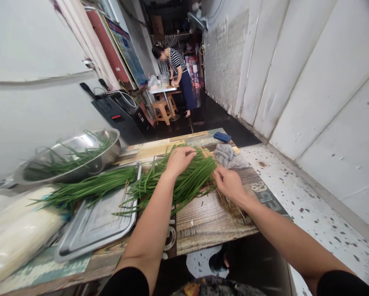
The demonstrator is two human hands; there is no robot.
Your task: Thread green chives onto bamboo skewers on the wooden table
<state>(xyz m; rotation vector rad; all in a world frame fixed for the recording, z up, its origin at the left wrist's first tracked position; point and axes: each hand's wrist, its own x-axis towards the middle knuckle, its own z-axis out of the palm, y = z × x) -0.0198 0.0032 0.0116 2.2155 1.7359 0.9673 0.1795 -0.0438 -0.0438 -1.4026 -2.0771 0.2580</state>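
Observation:
A bundle of green chives [184, 181] lies across the wooden table [209, 222]. My left hand [180, 158] rests on top of the bundle with its fingers curled down onto the leaves. My right hand [229, 184] is closed at the bundle's right end, where thin bamboo skewers [230, 201] lie under the chives; what its fingers pinch is hidden. More chives [88, 189] lie over the edge of a metal tray [95, 226] to the left.
A steel bowl [79, 158] with chives sits at the back left. A grey cloth [229, 156] and a blue object [222, 137] lie at the table's far end. White bags [18, 234] are at the left. A person [178, 74] stands at a far table.

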